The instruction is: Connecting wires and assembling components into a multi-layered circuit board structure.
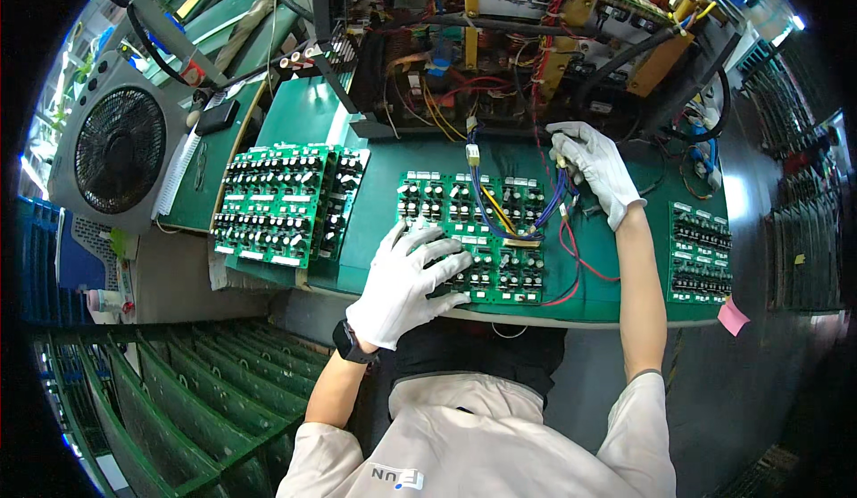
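Note:
My left hand (412, 275), in a white glove, lies with fingers spread on the near left part of a green circuit board (527, 275). The board is flat on the bench and packed with black and white components; the glove hides part of it. A bundle of blue and yellow wires (486, 202) plugs into a pale connector strip (522, 242) at the board's middle. Beyond the board's right corner, my gloved right hand (594, 166) pinches a small pale connector (561, 161) at the end of blue wires. Red wires (571, 239) loop beside the board.
An open-framed machine (500, 61) full of wiring stands behind the board. Stacked circuit boards (272, 203) lie at left, and another board (701, 253) at right. A grey fan (120, 150) stands far left. Green slotted racks (187, 400) stand below the bench's left.

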Demonstrator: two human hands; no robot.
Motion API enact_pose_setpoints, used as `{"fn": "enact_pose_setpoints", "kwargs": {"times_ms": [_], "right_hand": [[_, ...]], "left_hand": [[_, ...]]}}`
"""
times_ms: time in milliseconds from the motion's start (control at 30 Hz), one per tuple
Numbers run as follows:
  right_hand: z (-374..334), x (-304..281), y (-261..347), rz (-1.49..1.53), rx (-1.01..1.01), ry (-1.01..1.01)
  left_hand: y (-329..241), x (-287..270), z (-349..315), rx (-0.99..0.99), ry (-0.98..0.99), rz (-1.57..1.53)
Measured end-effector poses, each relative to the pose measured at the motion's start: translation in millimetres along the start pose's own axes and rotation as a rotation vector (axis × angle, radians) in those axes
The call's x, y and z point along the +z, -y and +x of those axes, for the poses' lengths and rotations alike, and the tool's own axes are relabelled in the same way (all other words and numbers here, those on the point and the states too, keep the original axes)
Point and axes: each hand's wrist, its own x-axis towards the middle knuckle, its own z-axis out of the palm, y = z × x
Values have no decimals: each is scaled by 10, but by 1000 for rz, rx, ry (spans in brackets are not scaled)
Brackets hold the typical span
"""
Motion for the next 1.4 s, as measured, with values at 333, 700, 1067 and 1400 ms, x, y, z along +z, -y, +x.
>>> {"fn": "enact_pose_setpoints", "kwargs": {"times_ms": [333,700,1067,1400], "right_hand": [[-75,29,-129,180,-66,54],[-36,33,-96,190,-75,45],[141,-158,-418,-513,-607,-65],[-555,-153,141,102,-23,-182]], "left_hand": [[-33,66,-102,31,19,-9],[39,-242,-270,-116,-16,31],[103,-333,-192,-173,52,54],[227,-196,-305,-229,77,110]]}}
